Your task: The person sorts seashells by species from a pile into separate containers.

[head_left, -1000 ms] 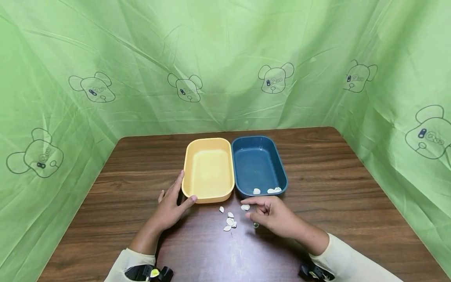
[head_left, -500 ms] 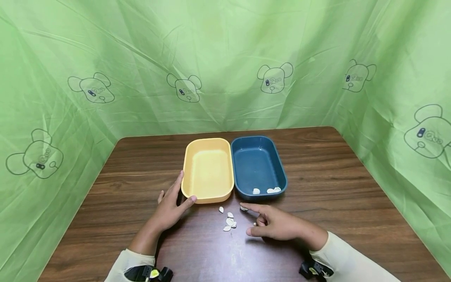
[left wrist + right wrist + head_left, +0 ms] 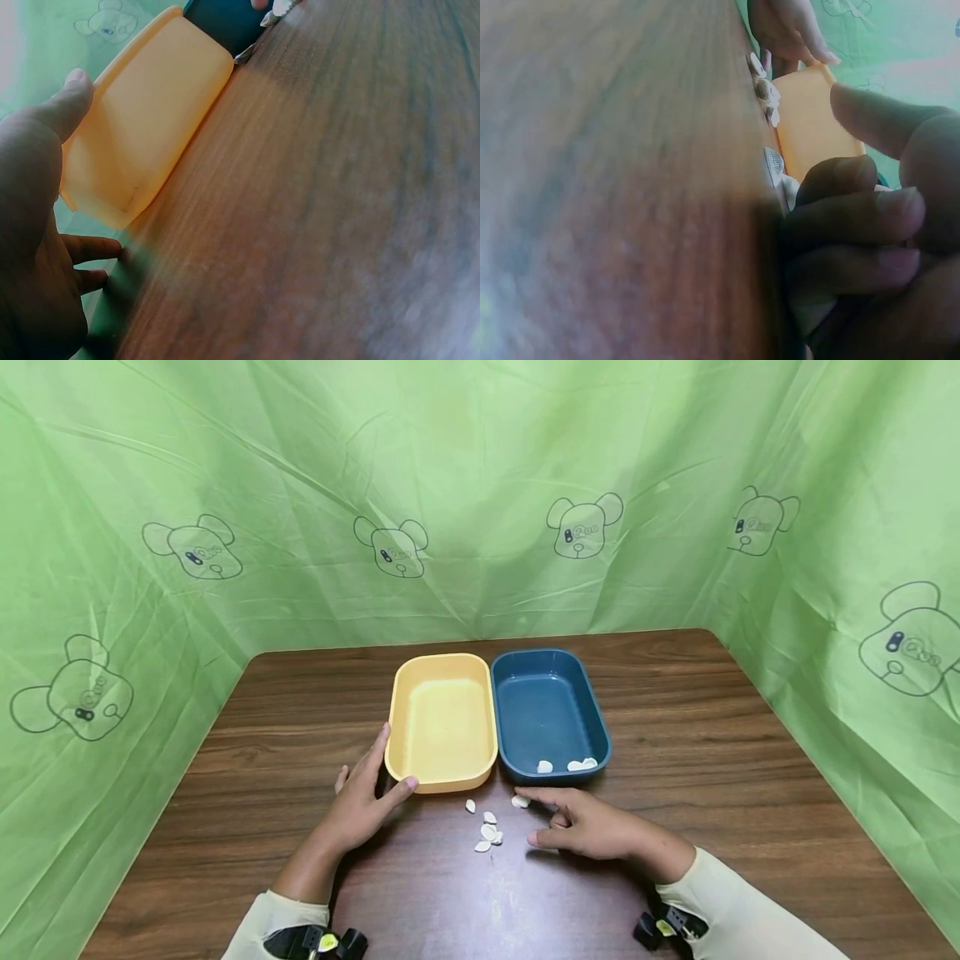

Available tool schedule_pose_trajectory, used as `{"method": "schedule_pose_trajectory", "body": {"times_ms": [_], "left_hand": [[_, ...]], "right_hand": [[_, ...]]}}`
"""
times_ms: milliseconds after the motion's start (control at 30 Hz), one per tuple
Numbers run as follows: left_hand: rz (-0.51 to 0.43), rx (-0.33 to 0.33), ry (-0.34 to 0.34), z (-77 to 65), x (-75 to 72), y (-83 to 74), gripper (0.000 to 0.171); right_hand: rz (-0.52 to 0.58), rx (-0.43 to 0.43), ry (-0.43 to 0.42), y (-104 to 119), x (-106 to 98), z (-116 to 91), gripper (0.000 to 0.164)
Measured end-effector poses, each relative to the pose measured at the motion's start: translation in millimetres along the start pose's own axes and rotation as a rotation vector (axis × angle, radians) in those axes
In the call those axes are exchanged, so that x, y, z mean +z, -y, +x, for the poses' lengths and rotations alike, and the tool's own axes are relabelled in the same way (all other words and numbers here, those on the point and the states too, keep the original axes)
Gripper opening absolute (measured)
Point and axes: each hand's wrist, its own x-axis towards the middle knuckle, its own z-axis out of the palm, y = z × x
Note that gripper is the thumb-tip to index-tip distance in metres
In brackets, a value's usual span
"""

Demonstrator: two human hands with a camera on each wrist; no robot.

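My left hand rests against the near left corner of the yellow tray, thumb on its front rim and fingers along its side. My right hand is low over the table in front of the blue tray. Its index finger reaches out to a white pumpkin seed, at or just over it; the thumb stands apart. In the right wrist view the other fingers are curled, and whether anything lies inside them is hidden. Several pumpkin seeds lie loose between my hands.
Both trays stand side by side on the brown wooden table. A few seeds lie inside the blue tray at its near end; none show in the yellow one. Green cloth with mouse drawings hangs around the table's back and sides.
The right index finger has straightened out from a bent pose over the seed. A seed that showed under the right hand is now out of sight. My left hand holds its place.
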Motion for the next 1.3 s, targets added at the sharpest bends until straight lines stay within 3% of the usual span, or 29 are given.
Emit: {"method": "schedule_pose_trajectory", "body": {"times_ms": [333, 667, 833, 1300], "left_hand": [[-0.002, -0.003, 0.002, 0.1, -1.0, -0.3, 0.098], [-0.012, 0.006, -0.003, 0.9, -0.7, 0.3, 0.097], [-0.015, 0.004, -0.002, 0.8, -0.3, 0.7, 0.097], [-0.013, 0.007, 0.003, 0.5, 0.0, 0.4, 0.098]], "right_hand": [[0.003, 0.058, -0.049, -3, 3, 6, 0.066], [-0.054, 0.05, -0.118, -2, 9, 10, 0.057], [0.004, 0.11, -0.141, 0, 12, 9, 0.051], [0.081, 0.141, -0.25, -1, 18, 10, 0.036]]}}
